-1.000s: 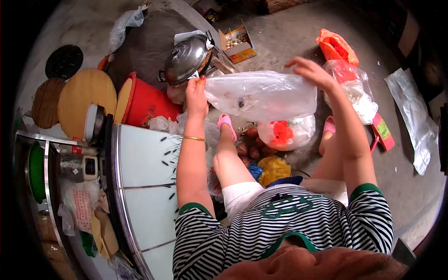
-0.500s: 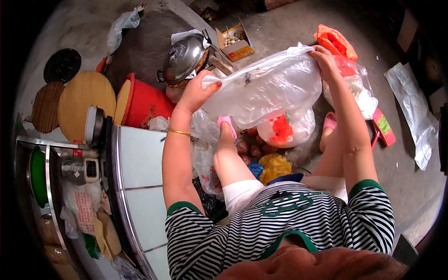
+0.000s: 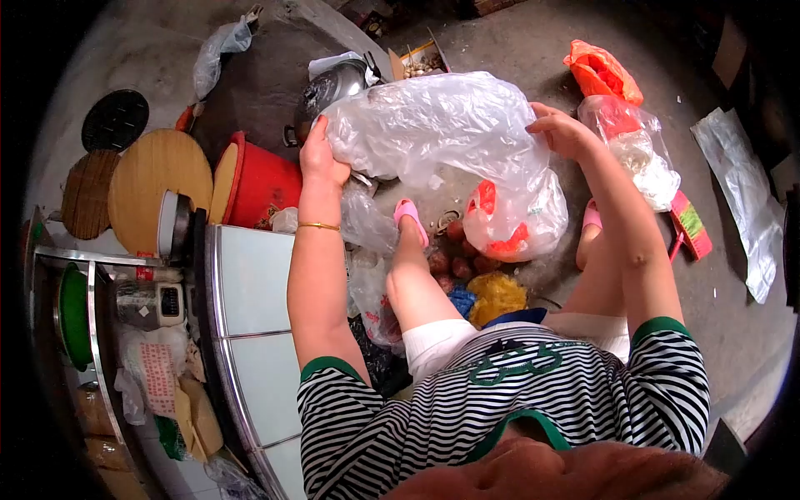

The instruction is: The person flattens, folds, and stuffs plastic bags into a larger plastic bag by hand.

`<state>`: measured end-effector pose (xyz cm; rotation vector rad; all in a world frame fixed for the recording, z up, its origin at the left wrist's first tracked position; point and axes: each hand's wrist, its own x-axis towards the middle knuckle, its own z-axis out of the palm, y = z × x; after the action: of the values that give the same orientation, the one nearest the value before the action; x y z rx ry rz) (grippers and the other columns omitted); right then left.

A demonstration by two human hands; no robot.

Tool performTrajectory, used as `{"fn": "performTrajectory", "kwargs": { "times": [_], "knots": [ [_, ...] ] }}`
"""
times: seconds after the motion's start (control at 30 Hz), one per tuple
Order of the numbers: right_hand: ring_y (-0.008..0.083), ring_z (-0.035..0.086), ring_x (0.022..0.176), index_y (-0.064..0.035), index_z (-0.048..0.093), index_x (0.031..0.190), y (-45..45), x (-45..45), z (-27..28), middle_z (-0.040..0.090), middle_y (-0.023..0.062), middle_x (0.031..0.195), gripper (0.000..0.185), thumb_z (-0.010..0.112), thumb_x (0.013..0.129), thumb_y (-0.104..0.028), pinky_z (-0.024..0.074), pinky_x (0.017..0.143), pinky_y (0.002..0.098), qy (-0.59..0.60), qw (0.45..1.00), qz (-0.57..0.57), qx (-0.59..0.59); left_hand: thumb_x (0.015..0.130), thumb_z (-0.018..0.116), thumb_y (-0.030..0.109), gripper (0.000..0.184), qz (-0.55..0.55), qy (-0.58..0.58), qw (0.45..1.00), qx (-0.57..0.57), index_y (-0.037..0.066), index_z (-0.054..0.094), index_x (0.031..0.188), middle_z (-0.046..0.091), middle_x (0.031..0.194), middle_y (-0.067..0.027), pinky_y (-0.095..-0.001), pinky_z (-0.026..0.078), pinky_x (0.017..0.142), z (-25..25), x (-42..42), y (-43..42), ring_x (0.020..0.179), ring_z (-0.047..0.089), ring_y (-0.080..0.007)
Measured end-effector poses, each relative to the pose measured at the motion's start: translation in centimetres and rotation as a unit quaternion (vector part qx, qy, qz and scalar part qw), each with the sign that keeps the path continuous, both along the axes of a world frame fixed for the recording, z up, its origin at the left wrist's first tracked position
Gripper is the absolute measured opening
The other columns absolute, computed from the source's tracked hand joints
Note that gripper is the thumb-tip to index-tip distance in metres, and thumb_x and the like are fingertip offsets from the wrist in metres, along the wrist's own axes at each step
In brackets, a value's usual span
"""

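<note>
A large clear plastic bag (image 3: 433, 125) is spread between my two hands, its sheet crumpled and billowing above the floor. My left hand (image 3: 321, 158) grips the bag's left end, thumb pointing up. At the opposite end, my right hand (image 3: 562, 133) pinches the bag's edge between thumb and fingers. Below the bag stands a white plastic bag with red print (image 3: 517, 221). Beside that lie several round reddish-brown vegetables (image 3: 460, 267), of a kind I cannot make out, and a yellow bag (image 3: 496, 298). The spread bag partly covers a lidded pot (image 3: 321, 96).
A red bucket (image 3: 262, 179) and round wooden boards (image 3: 162, 179) are at left, beyond a tiled cabinet (image 3: 254, 283). To the right are an orange bag (image 3: 604, 71), a clear bag with white contents (image 3: 650, 171), a broom (image 3: 692, 225) and a silvery sheet (image 3: 742, 200).
The clear bag has swung up and away from me, now covering more of the pot and the cardboard box. My left hand has shifted left; my right hand has dropped slightly nearer to me.
</note>
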<state>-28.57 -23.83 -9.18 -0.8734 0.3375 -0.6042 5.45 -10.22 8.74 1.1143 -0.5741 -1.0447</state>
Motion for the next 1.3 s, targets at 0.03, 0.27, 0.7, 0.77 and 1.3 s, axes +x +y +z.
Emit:
{"fn": "performTrajectory", "kwargs": {
  "times": [0.03,0.27,0.7,0.77,1.3],
  "knots": [
    [0.0228,0.057,0.101,-0.0013,0.043,0.127,-0.4,0.2,-0.2,0.057,0.0128,0.113,0.049,0.055,0.08,-0.004,0.0471,0.085,0.0362,0.011,0.997,-0.07,0.032,0.091,0.047,0.023,0.031,0.013,-0.018,0.999,0.028,-0.001,0.055,0.109,0.061,0.105,-0.0117,-0.042,0.047,0.085,-0.1,0.8,0.0,0.094,0.06,-0.028],
    [0.0196,0.061,0.077,-0.0003,0.049,0.122,-4.4,-1.0,-1.8,0.062,0.0127,0.097,0.042,0.054,0.081,0.0,0.0517,0.067,0.0318,0.059,0.955,-0.267,0.115,0.089,0.05,0.023,0.029,0.063,-0.094,0.985,0.128,-0.001,0.056,0.106,0.062,0.102,-0.0128,-0.0427,0.048,0.081,-0.9,5.1,1.7,0.092,0.06,-0.0274],
    [0.0121,0.041,0.052,-0.007,0.056,0.095,-4.3,-4.1,-5.5,0.055,0.0049,0.076,0.024,0.06,0.081,-0.026,0.0335,0.044,0.0265,0.214,0.932,-0.291,0.034,0.089,0.042,0.009,0.029,0.415,-0.703,0.521,0.25,0.003,0.052,0.116,0.055,0.112,-0.0187,-0.04,0.045,0.084,-4.7,18.0,27.0,0.096,0.057,-0.0332],
    [0.0133,0.044,0.054,-0.0061,0.056,0.096,-3.5,-3.6,-6.8,0.055,0.0058,0.076,0.024,0.06,0.081,-0.026,0.036,0.045,0.0278,0.271,0.929,-0.253,-0.013,0.089,0.043,0.01,0.029,0.332,-0.763,0.429,0.351,0.004,0.053,0.115,0.056,0.112,-0.0199,-0.0411,0.042,0.087,-7.2,17.4,32.4,0.097,0.055,-0.0371],
    [0.0384,0.027,0.13,-0.009,0.034,0.135,7.4,10.6,-16.1,0.027,0.0211,0.141,0.074,0.066,0.072,-0.033,0.0305,0.105,0.0415,0.455,0.685,0.005,-0.569,0.074,0.055,0.015,0.036,0.006,-0.593,0.435,0.678,0.0,0.056,0.107,0.057,0.102,-0.026,-0.0444,0.044,0.084,-13.6,16.8,49.1,0.095,0.055,-0.0384]
  ]
}}
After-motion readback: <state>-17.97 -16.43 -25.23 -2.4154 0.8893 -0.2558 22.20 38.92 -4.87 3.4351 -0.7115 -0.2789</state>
